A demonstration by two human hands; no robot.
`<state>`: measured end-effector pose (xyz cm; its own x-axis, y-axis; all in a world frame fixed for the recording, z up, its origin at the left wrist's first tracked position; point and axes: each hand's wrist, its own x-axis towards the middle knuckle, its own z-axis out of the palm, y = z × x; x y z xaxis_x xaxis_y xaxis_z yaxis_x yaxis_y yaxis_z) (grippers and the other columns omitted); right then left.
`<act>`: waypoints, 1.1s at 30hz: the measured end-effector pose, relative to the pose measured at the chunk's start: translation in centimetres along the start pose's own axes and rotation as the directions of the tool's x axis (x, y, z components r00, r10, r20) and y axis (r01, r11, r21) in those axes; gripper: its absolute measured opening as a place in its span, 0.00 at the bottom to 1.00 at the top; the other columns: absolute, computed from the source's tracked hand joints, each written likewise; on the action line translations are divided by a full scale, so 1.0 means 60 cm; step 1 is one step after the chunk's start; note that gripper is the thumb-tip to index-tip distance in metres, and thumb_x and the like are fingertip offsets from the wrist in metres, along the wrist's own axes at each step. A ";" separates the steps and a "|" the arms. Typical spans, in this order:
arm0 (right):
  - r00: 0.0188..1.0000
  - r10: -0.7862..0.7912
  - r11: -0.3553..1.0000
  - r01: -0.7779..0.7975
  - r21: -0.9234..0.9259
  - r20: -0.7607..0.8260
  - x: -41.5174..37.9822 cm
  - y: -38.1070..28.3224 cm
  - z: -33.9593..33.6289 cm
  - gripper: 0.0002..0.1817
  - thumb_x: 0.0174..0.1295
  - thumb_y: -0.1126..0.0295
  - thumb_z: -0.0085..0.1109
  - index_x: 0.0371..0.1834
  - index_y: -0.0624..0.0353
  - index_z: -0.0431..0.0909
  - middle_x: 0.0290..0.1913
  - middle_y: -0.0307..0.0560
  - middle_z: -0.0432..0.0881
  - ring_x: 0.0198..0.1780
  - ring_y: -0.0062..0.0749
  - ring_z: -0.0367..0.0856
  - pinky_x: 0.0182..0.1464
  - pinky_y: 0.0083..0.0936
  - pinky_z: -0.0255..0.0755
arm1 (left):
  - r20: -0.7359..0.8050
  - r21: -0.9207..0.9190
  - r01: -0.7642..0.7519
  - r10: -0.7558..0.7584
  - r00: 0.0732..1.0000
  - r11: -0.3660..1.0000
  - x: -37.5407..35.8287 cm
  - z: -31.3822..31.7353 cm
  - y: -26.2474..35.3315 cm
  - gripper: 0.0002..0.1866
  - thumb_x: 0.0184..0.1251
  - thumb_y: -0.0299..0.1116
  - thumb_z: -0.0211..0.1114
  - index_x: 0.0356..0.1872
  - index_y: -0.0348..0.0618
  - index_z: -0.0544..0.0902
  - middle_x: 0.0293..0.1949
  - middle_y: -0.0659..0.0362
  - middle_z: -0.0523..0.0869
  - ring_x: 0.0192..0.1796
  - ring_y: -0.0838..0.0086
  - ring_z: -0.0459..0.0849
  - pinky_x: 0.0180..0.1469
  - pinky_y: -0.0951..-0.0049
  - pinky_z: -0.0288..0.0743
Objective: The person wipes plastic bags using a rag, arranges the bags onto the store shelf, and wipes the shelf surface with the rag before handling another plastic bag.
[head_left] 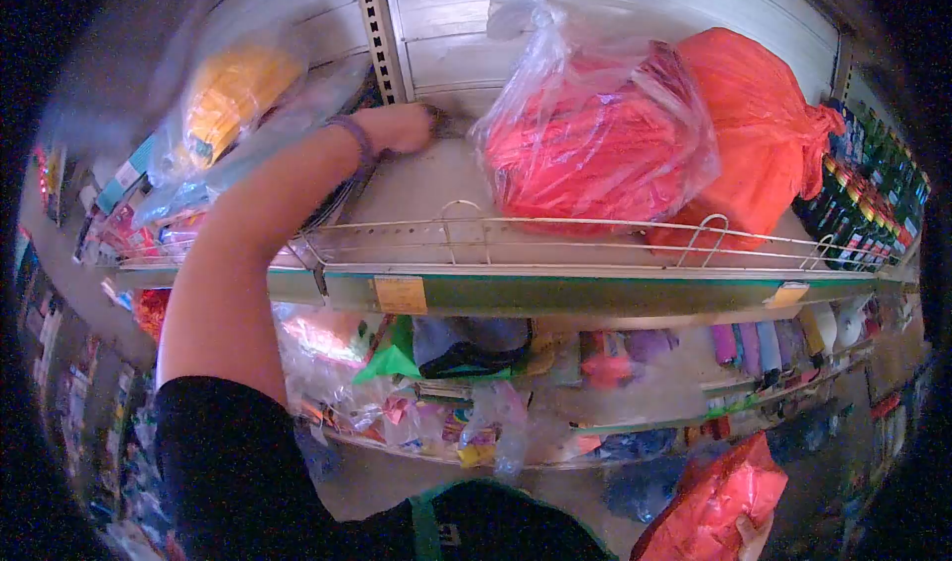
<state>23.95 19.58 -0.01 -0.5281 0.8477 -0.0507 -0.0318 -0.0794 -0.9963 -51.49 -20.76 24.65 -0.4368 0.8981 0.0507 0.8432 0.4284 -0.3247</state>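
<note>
My left hand (402, 127) reaches over the wire rail onto the upper shelf (402, 199), near the metal upright. Its fingers curl at a small dark thing whose nature I cannot make out. Low at the right, my right hand (754, 539) grips a red plastic bag (719, 497); only part of that hand shows. On the shelf, right of my left hand, sits a clear bag with red contents (595, 149). Beside it stands a knotted orange-red bag (749, 134).
A clear bag with yellow contents (233, 100) lies at the upper left. The wire rail (575, 226) runs along the shelf front. Dark bottles (863, 194) stand at the right. Lower shelves hold a grey and black item (471, 343) and assorted packets.
</note>
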 end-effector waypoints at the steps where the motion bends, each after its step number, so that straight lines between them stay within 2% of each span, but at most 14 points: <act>1: 1.000 0.000 1.000 0.000 0.004 -0.001 0.002 0.000 0.000 0.31 0.47 0.65 0.63 0.54 0.68 0.65 0.50 0.54 0.73 0.50 0.39 0.71 0.51 0.30 0.67 | 0.086 0.086 0.093 -0.100 0.991 0.992 -0.011 -0.007 -0.002 0.14 0.51 0.31 0.51 0.35 0.35 0.80 0.37 0.45 0.81 0.41 0.51 0.79 0.44 0.59 0.72; 2: 1.000 0.004 1.000 -0.004 0.007 -0.001 0.003 0.002 0.004 0.31 0.47 0.64 0.63 0.54 0.68 0.65 0.51 0.54 0.73 0.50 0.39 0.71 0.51 0.30 0.67 | 0.171 0.186 0.167 -0.199 0.965 0.968 -0.021 -0.016 -0.004 0.13 0.49 0.29 0.51 0.32 0.35 0.81 0.35 0.46 0.82 0.39 0.51 0.80 0.43 0.59 0.73; 4: 1.000 0.011 1.000 -0.011 0.008 -0.005 0.006 0.000 0.003 0.32 0.48 0.63 0.63 0.55 0.68 0.65 0.51 0.55 0.72 0.51 0.40 0.71 0.52 0.31 0.67 | 0.270 0.258 0.346 -0.411 0.871 0.902 -0.039 -0.098 0.090 0.12 0.46 0.27 0.51 0.27 0.35 0.82 0.32 0.47 0.82 0.37 0.52 0.80 0.40 0.58 0.74; 7: 1.000 0.005 1.000 -0.005 0.018 -0.022 -0.002 0.002 -0.006 0.33 0.48 0.62 0.63 0.55 0.68 0.64 0.51 0.56 0.72 0.52 0.40 0.70 0.53 0.31 0.66 | 0.275 0.247 0.335 -0.398 0.875 0.909 -0.036 -0.108 0.119 0.12 0.43 0.26 0.52 0.28 0.36 0.82 0.32 0.47 0.82 0.36 0.54 0.81 0.37 0.57 0.73; 11: 0.999 0.014 1.000 -0.013 0.026 -0.042 -0.004 0.011 -0.023 0.34 0.49 0.61 0.63 0.56 0.68 0.64 0.52 0.57 0.72 0.53 0.41 0.69 0.54 0.31 0.65 | 0.470 0.281 0.254 -0.363 0.805 0.926 -0.087 -0.165 0.172 0.13 0.45 0.28 0.51 0.29 0.36 0.82 0.34 0.47 0.82 0.37 0.56 0.81 0.37 0.56 0.73; 14: 0.998 0.028 0.999 -0.026 0.033 -0.059 -0.009 0.014 -0.039 0.34 0.50 0.59 0.64 0.57 0.69 0.63 0.52 0.58 0.71 0.53 0.42 0.68 0.54 0.31 0.65 | 0.677 0.312 0.010 -0.230 0.699 0.950 -0.134 -0.178 0.188 0.14 0.46 0.31 0.53 0.32 0.35 0.81 0.34 0.45 0.82 0.38 0.56 0.81 0.39 0.56 0.72; 17: 0.998 0.032 0.999 -0.030 0.035 -0.061 -0.004 0.016 -0.036 0.34 0.50 0.60 0.63 0.56 0.69 0.63 0.52 0.58 0.71 0.53 0.42 0.69 0.54 0.31 0.65 | 0.679 0.076 0.052 -0.089 0.729 0.996 -0.199 -0.235 0.238 0.14 0.51 0.33 0.54 0.34 0.35 0.81 0.32 0.44 0.82 0.37 0.55 0.81 0.41 0.58 0.71; 20: 0.999 0.033 0.999 -0.031 0.033 -0.042 0.009 0.014 -0.019 0.33 0.49 0.61 0.63 0.56 0.68 0.64 0.52 0.57 0.72 0.52 0.41 0.69 0.54 0.31 0.65 | 0.764 -0.171 0.213 -0.007 0.645 0.962 -0.231 -0.305 0.290 0.19 0.56 0.34 0.54 0.47 0.38 0.76 0.42 0.43 0.80 0.47 0.56 0.78 0.49 0.63 0.68; 23: 0.999 0.034 0.999 -0.033 0.030 -0.027 0.021 0.014 -0.008 0.33 0.49 0.61 0.63 0.56 0.68 0.64 0.51 0.56 0.72 0.52 0.41 0.70 0.53 0.30 0.66 | 0.491 -0.387 0.149 0.066 0.869 0.910 -0.255 -0.260 0.261 0.25 0.59 0.35 0.53 0.59 0.43 0.67 0.54 0.46 0.73 0.57 0.58 0.71 0.59 0.67 0.61; 24: 0.999 0.030 0.999 -0.030 0.024 -0.021 0.025 0.013 -0.003 0.33 0.49 0.62 0.63 0.56 0.68 0.64 0.51 0.56 0.72 0.51 0.40 0.70 0.53 0.30 0.66 | 0.517 -0.396 0.102 0.129 0.846 0.913 -0.238 -0.236 0.254 0.29 0.59 0.33 0.51 0.64 0.44 0.58 0.61 0.48 0.65 0.62 0.60 0.64 0.64 0.69 0.54; 27: 0.999 0.032 0.999 -0.031 0.016 -0.013 0.033 0.009 0.009 0.32 0.49 0.63 0.62 0.55 0.68 0.65 0.51 0.55 0.73 0.51 0.40 0.71 0.52 0.30 0.67 | 0.209 -0.450 -0.057 0.167 0.964 0.891 -0.166 -0.155 0.216 0.25 0.62 0.33 0.51 0.61 0.38 0.63 0.63 0.49 0.62 0.64 0.60 0.62 0.64 0.65 0.56; 29: 0.999 0.033 0.999 -0.033 0.009 -0.009 0.036 0.008 0.018 0.31 0.49 0.63 0.62 0.55 0.68 0.65 0.50 0.55 0.73 0.50 0.39 0.71 0.52 0.30 0.67 | 0.116 -0.424 -0.099 0.162 0.980 0.900 -0.102 -0.136 0.206 0.24 0.58 0.29 0.47 0.58 0.33 0.65 0.57 0.44 0.70 0.60 0.57 0.66 0.62 0.65 0.58; 32: 0.999 0.031 0.999 -0.031 -0.007 -0.008 0.039 0.004 0.028 0.31 0.48 0.64 0.62 0.54 0.68 0.65 0.50 0.54 0.73 0.50 0.38 0.72 0.51 0.30 0.68 | 0.208 -0.145 -0.021 0.051 0.977 0.989 -0.040 -0.128 0.163 0.18 0.59 0.31 0.46 0.46 0.33 0.74 0.48 0.43 0.76 0.53 0.54 0.73 0.56 0.62 0.65; 33: 1.000 0.030 0.999 -0.030 -0.013 -0.006 0.040 0.002 0.029 0.31 0.48 0.64 0.62 0.54 0.68 0.65 0.50 0.54 0.73 0.49 0.38 0.72 0.51 0.30 0.68 | 0.162 -0.023 -0.036 0.040 0.986 0.999 -0.017 -0.061 0.086 0.17 0.59 0.32 0.46 0.43 0.33 0.76 0.46 0.43 0.77 0.52 0.53 0.74 0.54 0.61 0.67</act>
<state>21.21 20.67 -0.15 -0.5237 0.8481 -0.0809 -0.0052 -0.0981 -0.9952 -45.53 -19.10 26.39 -0.4479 0.8865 -0.1160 0.8656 0.3975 -0.3045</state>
